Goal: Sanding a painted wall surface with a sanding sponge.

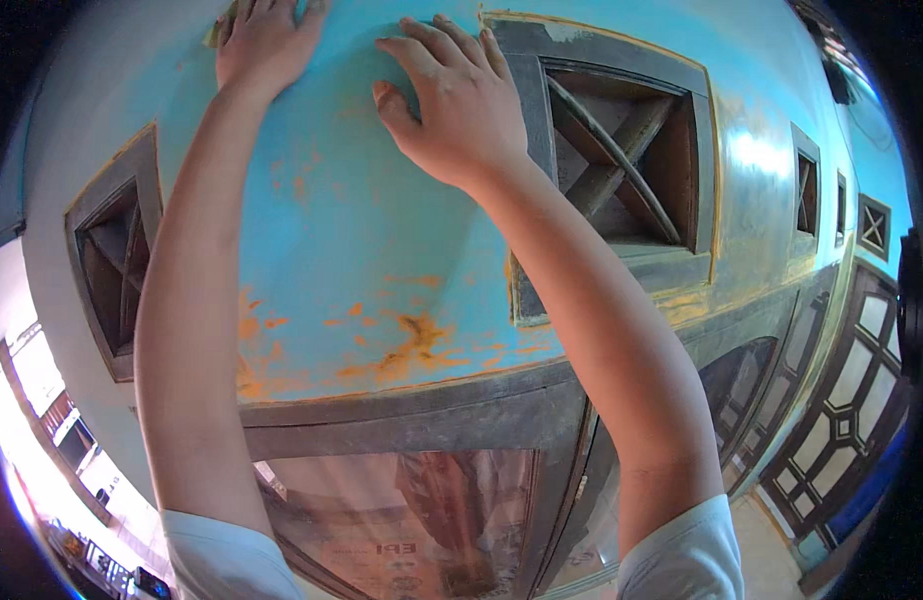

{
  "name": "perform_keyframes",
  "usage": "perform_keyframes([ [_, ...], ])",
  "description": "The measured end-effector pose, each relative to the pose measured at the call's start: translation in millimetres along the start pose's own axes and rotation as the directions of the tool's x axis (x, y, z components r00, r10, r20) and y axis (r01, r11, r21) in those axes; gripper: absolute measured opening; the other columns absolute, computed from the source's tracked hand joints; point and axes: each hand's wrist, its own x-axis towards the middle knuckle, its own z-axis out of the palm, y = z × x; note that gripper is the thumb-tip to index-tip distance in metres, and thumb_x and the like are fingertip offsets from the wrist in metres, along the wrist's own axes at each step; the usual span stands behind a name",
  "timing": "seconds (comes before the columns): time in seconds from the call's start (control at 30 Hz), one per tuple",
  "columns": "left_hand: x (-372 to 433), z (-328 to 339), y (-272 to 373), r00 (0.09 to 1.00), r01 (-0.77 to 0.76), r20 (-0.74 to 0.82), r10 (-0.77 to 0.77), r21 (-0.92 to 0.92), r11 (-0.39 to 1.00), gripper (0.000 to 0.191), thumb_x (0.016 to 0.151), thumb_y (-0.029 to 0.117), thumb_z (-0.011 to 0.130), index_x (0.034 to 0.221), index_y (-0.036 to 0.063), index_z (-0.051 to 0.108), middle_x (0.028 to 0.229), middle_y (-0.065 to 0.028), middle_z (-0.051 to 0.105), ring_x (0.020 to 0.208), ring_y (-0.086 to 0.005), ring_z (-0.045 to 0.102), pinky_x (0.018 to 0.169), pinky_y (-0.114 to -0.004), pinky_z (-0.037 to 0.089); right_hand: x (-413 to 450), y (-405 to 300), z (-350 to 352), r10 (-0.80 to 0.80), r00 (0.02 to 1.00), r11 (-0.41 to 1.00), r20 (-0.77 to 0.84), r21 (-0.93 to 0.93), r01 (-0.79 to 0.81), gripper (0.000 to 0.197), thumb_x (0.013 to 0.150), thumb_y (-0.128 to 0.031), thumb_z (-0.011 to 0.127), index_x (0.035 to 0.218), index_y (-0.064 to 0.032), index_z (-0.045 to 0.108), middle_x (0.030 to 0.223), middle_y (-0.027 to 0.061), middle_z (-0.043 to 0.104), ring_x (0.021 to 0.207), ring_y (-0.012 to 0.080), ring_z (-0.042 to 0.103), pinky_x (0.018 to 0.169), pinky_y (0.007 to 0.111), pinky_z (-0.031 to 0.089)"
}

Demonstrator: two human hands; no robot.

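Both arms reach up to a turquoise painted wall (341, 247) with orange and brown patches. At the upper left, my left hand (266, 41) lies against the wall, its fingertips partly cut off by the picture's edge. A small yellowish piece (212, 26), perhaps a sanding sheet or sponge, shows at the outer side of that hand, which seems to press on it. My right hand (458, 97) rests with spread fingers and holds nothing. It is just left of a grey wooden vent frame (533, 97) with crossed bars.
A second crossed vent (116, 255) is at the left. Below the painted area runs a grey wooden window frame (431, 412) with glass (356, 517). A dark paneled door (836, 420) stands far right. Cables (870, 127) hang at the upper right.
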Motion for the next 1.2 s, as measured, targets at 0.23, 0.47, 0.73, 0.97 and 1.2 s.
perform_keyframes([
  [0.23, -6.7, -19.2, 10.8, 0.948, -0.307, 0.118, 0.295, 0.104, 0.946, 0.070, 0.105, 0.053, 0.039, 0.159, 0.0075, 0.033, 0.168, -0.0127, 0.025, 0.155, -0.0312, 0.020, 0.127, -0.047, 0.014, 15.7, -1.5, -28.5, 0.198, 0.928, 0.979, 0.315, -0.010, -0.206, 0.061, 0.104, -0.045, 0.045, 0.152, -0.0081, 0.043, 0.158, 0.0147, 0.041, 0.150, 0.0342, 0.031, 0.126, 0.051, 0.020],
  [0.47, -8.0, -14.2, 45.4, 0.997, 0.004, 0.073, -0.014, 0.136, 0.991, 0.070, 0.106, 0.055, 0.038, 0.157, 0.0072, 0.035, 0.167, -0.0136, 0.025, 0.156, -0.0301, 0.020, 0.128, -0.045, 0.013, 14.5, -2.5, -26.8, 0.186, 0.940, 0.983, 0.286, -0.047, -0.180, 0.052, 0.103, -0.032, 0.045, 0.149, -0.0073, 0.046, 0.153, 0.0147, 0.047, 0.146, 0.0335, 0.038, 0.125, 0.050, 0.023],
  [0.73, -5.7, -17.5, -19.9, 0.968, -0.204, 0.158, 0.196, 0.043, 0.978, 0.064, 0.108, 0.048, 0.036, 0.159, 0.0092, 0.033, 0.167, -0.0138, 0.024, 0.156, -0.0305, 0.016, 0.128, -0.045, 0.012, 16.0, -7.9, -22.2, 0.226, 0.936, 0.974, 0.271, -0.085, -0.210, 0.054, 0.101, -0.029, 0.045, 0.150, -0.0058, 0.046, 0.157, 0.0141, 0.044, 0.149, 0.0325, 0.034, 0.126, 0.050, 0.021],
  [0.97, -41.3, -15.4, 13.6, 0.991, -0.087, 0.106, 0.081, 0.054, 0.995, 0.063, 0.107, 0.045, 0.042, 0.159, 0.0102, 0.033, 0.168, -0.0129, 0.022, 0.156, -0.0316, 0.017, 0.128, -0.049, 0.011, 13.0, -8.0, -23.6, 0.229, 0.915, 0.969, 0.331, -0.170, -0.182, 0.058, 0.100, -0.035, 0.048, 0.151, -0.0062, 0.045, 0.159, 0.0133, 0.041, 0.151, 0.0321, 0.031, 0.126, 0.050, 0.019],
  [1.2, -42.1, -18.3, -75.4, 0.980, -0.180, 0.076, 0.183, -0.048, 0.982, 0.064, 0.103, 0.045, 0.051, 0.157, 0.0139, 0.037, 0.168, -0.0125, 0.021, 0.156, -0.0343, 0.016, 0.126, -0.053, 0.012, 17.1, -17.6, -29.7, 0.256, 0.903, 0.964, 0.345, -0.162, -0.211, 0.058, 0.100, -0.035, 0.049, 0.151, -0.0064, 0.046, 0.159, 0.0136, 0.041, 0.151, 0.0327, 0.031, 0.126, 0.050, 0.019],
])
